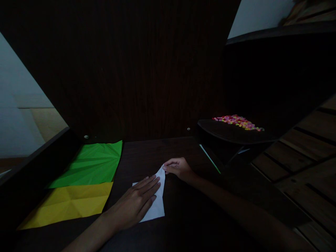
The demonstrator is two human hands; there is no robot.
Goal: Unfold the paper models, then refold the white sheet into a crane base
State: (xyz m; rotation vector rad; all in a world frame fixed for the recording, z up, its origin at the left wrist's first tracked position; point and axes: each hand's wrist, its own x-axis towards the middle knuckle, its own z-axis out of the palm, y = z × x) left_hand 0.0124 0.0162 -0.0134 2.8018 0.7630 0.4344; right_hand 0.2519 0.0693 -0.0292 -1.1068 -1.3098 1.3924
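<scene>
A small white sheet of paper (156, 207) lies on the dark wooden surface in front of me, one top corner lifted and bent. My left hand (138, 200) rests flat across the sheet with its fingers stretched out, covering much of its left side. At the raised corner, the thumb and fingertips of my right hand (179, 168) pinch the paper. Part of the fold is hidden behind the fingers.
Left of my hands lie creased green paper (91, 164) and yellow paper (76, 203). A thin white-and-green stick (210, 158) is on the right. Small pink, red and yellow pieces (237, 121) are heaped on a curved shelf (223, 132). An upright dark panel (147, 77) stands behind.
</scene>
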